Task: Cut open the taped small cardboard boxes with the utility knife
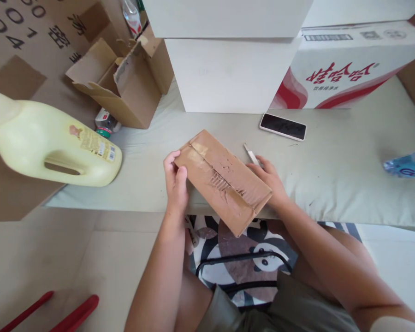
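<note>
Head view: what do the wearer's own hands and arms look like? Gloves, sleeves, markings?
Left hand and right hand: ungloved, no rings visible, though some fingers are partly hidden. Left forearm and right forearm: bare, no watch, band or cable visible. A pale sleeve edge, apparently, shows at lower right.

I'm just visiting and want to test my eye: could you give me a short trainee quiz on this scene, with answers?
1. Which hand holds the slim tool?
A) left
B) right
C) neither

2. True or false: the phone lies on top of the brown carton.

3. Short answer: how does the upward face of the brown carton look?

Key:
1. B, the right hand.
2. False; the phone lies on the pale cover, apart from the brown carton.
3. Torn in places, with ridged inner board showing.
</note>
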The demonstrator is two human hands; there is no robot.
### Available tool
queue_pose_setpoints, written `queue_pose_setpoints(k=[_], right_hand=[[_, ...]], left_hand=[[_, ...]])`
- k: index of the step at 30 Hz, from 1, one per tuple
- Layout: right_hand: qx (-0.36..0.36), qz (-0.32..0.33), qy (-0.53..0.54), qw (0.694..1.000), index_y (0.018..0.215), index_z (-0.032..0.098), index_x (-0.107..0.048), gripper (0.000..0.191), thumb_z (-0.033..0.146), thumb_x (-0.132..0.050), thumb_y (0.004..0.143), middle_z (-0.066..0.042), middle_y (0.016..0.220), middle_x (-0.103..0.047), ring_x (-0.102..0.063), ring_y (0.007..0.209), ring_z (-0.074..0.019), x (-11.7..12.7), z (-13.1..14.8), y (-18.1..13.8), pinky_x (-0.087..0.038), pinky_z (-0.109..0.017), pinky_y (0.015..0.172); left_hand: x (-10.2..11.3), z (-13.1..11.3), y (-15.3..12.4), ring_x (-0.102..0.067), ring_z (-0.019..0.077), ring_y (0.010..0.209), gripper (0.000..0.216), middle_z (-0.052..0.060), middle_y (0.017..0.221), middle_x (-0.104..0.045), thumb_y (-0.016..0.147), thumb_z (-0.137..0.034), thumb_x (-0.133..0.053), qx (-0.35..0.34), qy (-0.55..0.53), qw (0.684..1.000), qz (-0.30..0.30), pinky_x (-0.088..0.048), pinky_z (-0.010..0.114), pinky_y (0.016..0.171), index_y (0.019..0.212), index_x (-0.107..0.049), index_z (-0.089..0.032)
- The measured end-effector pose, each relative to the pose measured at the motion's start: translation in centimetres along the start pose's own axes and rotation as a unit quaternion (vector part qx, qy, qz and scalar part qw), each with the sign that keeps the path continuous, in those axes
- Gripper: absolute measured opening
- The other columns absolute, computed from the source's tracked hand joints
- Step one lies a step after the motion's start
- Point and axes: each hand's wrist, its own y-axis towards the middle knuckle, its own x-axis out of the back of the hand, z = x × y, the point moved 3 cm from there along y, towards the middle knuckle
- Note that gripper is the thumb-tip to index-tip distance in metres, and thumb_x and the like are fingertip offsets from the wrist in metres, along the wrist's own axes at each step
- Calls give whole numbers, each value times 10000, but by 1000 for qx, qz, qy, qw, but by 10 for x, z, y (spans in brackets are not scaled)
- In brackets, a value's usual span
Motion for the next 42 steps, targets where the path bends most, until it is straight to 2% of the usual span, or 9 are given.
queue_pose_setpoints(k=[4, 8, 13, 19, 27, 31, 35, 38, 42], right_hand=[[-55, -14, -60, 997, 1284, 255, -688, 435, 367, -474, 922, -170, 1123, -671, -636, 1064, -390, 8, 4, 4, -506, -631, 958], [-81, -38, 106, 990, 1389, 306, -584, 467, 352, -470, 938, -78, 963, -677, -636, 783, -250, 17, 13, 10, -561, -467, 771], [-59, -96, 470, 875, 1073, 326, -672, 178, 329, -555, 939, -3, 880, -649, -513, 559, -106, 46, 51, 6, -433, -250, 492], [62, -13, 599, 798, 1086, 394, -730, 253, 404, -603, 868, 6, 766, -658, -599, 577, -167, 83, 84, -4, -530, -338, 531], [68, -146, 442, 882, 1093, 347, -681, 278, 378, -800, 844, 25, 742, -620, -569, 621, -159, 80, 90, -16, -498, -309, 564], [109, -136, 315, 933, 1019, 295, -663, 196, 472, -676, 934, 9, 713, -547, -511, 575, -150, 92, 104, -28, -445, -313, 519], [182, -76, 226, 954, 1011, 273, -674, 148, 388, -583, 987, -5, 769, -645, -604, 610, -147, 101, 125, -31, -502, -301, 566], [161, -17, 155, 975, 1199, 263, -636, 235, 255, -583, 970, -13, 872, -749, -688, 661, -150, 98, 135, -28, -535, -267, 584], [153, 6, 96, 984, 1210, 239, -637, 241, 234, -578, 976, -53, 1021, -789, -744, 771, -166, 93, 140, -24, -572, -258, 650]], left_hand=[[2, 1, -1, -567, 245, 1126, 563, 67, 1195, -582, 826, -703, -620, 6, -3, 1000, 4, -463, 373, 991, 1192, -559, -280], [3, 4, -2, -568, 235, 1091, 559, 63, 1198, -581, 830, -693, -629, 12, -20, 1000, 10, -461, 369, 969, 1203, -556, -284], [0, 8, 0, -562, 224, 1044, 543, 50, 1163, -585, 843, -696, -621, -18, -28, 999, 11, -464, 362, 925, 1198, -568, -288], [-3, 6, 0, -551, 217, 1007, 515, 48, 1145, -573, 857, -687, -613, -37, -20, 999, 0, -471, 352, 876, 1180, -570, -289], [-2, 4, 0, -566, 222, 1011, 550, 50, 1150, -574, 853, -719, -592, -34, -1, 999, 3, -482, 361, 871, 1191, -555, -286], [-5, 2, -10, -571, 222, 1047, 499, 53, 1174, -584, 911, -666, -560, -55, 13, 998, 29, -474, 359, 898, 1233, -548, -286], [-11, 3, -25, -591, 209, 1011, 459, 55, 1172, -595, 959, -611, -524, -76, 30, 994, 76, -480, 351, 878, 1287, -518, -289], [-14, 5, -31, -603, 213, 1002, 469, 62, 1172, -601, 971, -614, -494, -89, 45, 990, 96, -492, 362, 870, 1306, -499, -286], [-15, 5, -32, -609, 220, 1003, 473, 70, 1168, -612, 977, -619, -474, -103, 62, 988, 101, -498, 373, 873, 1304, -502, -278]])
